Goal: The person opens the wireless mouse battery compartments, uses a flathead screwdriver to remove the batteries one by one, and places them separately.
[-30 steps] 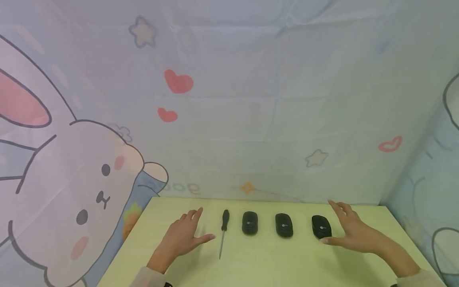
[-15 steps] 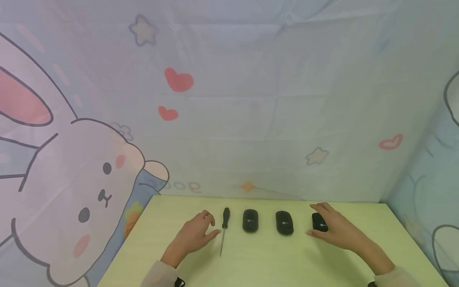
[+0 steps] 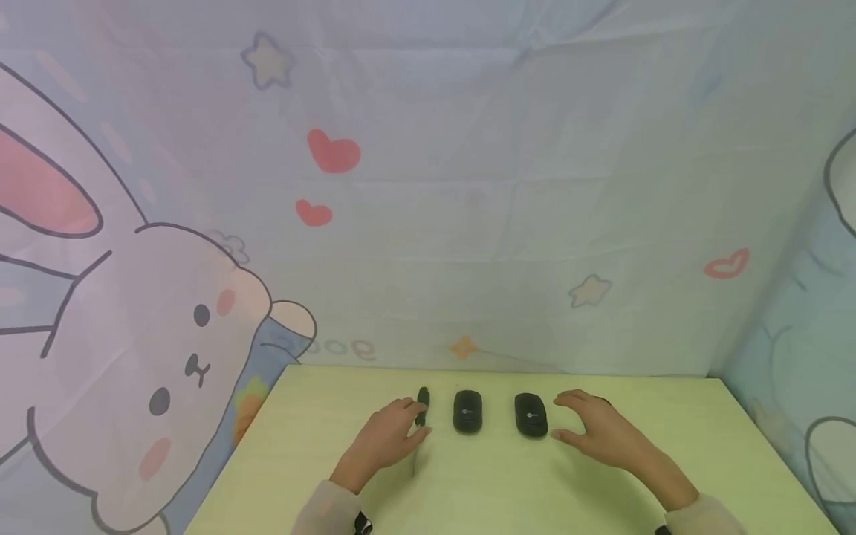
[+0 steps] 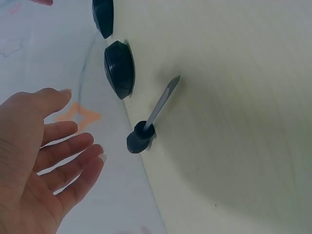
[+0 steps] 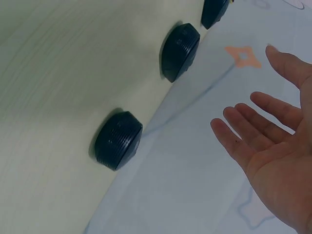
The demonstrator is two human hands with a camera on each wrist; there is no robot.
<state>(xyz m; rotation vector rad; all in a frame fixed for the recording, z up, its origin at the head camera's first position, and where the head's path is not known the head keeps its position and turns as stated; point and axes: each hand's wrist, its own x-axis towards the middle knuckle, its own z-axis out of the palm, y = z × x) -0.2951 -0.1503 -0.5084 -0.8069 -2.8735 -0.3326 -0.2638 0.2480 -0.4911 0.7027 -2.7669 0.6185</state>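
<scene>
Screwdriver (image 3: 423,397) lies near the left hand (image 3: 386,437), whose parted fingers hold nothing; the right hand (image 3: 605,432), thumb and fingers spread and empty, hangs near a black mouse (image 3: 531,416).

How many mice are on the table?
3: first mouse right of the screwdriver, second mouse further right, third mouse mostly hidden behind the right grip in the head view, clear in the right wrist view.

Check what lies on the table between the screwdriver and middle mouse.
One black mouse, apart from both the screwdriver and the middle mouse; the head view shows it.
</scene>
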